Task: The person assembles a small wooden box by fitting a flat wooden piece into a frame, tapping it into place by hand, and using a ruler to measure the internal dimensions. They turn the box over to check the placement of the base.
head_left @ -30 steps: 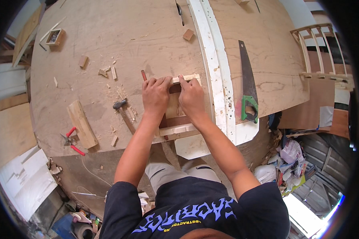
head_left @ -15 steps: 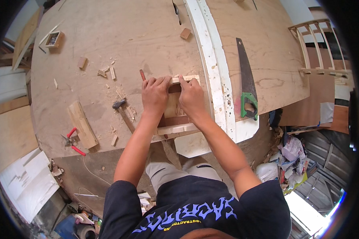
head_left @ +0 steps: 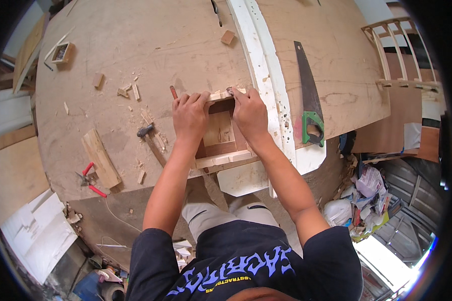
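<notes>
A small rectangular wooden box (head_left: 220,161) with notched light-wood ends and darker sides stands at the near edge of the worktable. My left hand (head_left: 190,116) is closed over its far left corner, fingers curled on the far end. At the far right corner, my right hand (head_left: 251,114) has its fingers bent against the same end piece. A small dark-and-pale bit shows at the right fingertips, too small to name. Left of the box lies a hammer (head_left: 146,131), its handle partly behind my left forearm. A red stick-like tool (head_left: 173,92) lies beyond my left hand.
A green-handled handsaw (head_left: 310,95) lies right of a long white board (head_left: 268,85). Red-handled pliers (head_left: 90,180) and a plank (head_left: 100,158) lie left. Wood offcuts (head_left: 130,91) and shavings are scattered about. A small open box (head_left: 62,52) stands far left, a wood block (head_left: 228,37) far off.
My right hand has shifted slightly right along the box's far end, and the hands are farther apart. More of the box's inside shows. The whole view has moved a little.
</notes>
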A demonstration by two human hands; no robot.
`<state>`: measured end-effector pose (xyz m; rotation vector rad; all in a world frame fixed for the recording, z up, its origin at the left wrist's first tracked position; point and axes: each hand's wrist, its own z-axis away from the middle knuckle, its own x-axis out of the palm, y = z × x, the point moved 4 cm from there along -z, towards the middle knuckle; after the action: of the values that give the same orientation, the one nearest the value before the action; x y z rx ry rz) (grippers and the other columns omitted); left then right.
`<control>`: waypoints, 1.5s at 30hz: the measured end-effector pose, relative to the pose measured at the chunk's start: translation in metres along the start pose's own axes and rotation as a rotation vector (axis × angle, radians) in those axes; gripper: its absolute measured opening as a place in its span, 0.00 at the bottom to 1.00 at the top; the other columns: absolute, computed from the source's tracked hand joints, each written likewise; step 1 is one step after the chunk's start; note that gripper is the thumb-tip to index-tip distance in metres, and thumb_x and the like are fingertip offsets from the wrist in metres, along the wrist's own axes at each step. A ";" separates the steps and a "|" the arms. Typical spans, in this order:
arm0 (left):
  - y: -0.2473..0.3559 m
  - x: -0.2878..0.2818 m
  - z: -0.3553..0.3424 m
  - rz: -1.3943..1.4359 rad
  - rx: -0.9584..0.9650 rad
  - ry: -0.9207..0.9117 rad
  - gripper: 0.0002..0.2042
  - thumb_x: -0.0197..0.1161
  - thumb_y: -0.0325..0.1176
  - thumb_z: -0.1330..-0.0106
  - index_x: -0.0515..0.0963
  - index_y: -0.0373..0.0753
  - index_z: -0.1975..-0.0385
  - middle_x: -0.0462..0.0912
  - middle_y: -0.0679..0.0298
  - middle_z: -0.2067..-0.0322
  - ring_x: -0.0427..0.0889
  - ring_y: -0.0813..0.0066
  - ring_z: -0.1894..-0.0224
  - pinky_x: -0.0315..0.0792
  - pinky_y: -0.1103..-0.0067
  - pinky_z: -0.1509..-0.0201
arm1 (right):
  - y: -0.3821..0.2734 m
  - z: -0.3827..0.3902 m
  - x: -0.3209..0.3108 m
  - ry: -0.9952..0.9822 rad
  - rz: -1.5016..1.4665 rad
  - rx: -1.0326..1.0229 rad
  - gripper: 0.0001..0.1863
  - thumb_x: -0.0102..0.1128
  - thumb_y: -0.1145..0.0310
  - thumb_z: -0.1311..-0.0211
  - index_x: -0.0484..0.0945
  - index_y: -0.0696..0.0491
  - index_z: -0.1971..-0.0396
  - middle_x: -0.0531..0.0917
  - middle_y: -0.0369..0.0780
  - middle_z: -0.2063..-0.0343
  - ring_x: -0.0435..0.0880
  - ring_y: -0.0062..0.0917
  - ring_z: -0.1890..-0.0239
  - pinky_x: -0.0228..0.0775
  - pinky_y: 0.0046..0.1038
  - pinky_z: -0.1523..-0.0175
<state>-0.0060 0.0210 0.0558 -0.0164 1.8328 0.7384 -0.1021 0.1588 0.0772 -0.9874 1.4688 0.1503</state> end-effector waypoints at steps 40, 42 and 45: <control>-0.003 0.002 -0.001 0.049 -0.037 -0.010 0.16 0.70 0.34 0.35 0.85 0.48 0.47 0.87 0.65 0.57 0.83 0.60 0.50 0.71 0.66 0.42 | -0.018 0.013 0.017 0.025 -0.170 0.063 0.15 0.53 0.71 0.26 0.86 0.54 0.47 0.79 0.49 0.66 0.84 0.47 0.67 0.77 0.45 0.63; -0.009 -0.004 0.001 0.206 0.003 0.142 0.20 0.72 0.32 0.36 0.84 0.44 0.43 0.87 0.59 0.52 0.82 0.56 0.47 0.71 0.64 0.38 | -0.014 0.017 0.007 0.120 -0.205 0.077 0.14 0.60 0.74 0.29 0.89 0.54 0.48 0.77 0.46 0.71 0.80 0.39 0.71 0.73 0.39 0.64; -0.011 -0.023 0.020 0.304 -0.085 0.340 0.25 0.73 0.30 0.35 0.80 0.39 0.37 0.84 0.52 0.46 0.81 0.49 0.43 0.70 0.61 0.33 | -0.008 0.030 -0.001 0.177 -0.293 0.141 0.15 0.67 0.77 0.33 0.90 0.52 0.48 0.72 0.41 0.75 0.71 0.29 0.75 0.67 0.33 0.66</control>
<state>0.0240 0.0141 0.0662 0.0877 2.1532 1.0786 -0.0748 0.1734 0.0755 -1.1082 1.4540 -0.2554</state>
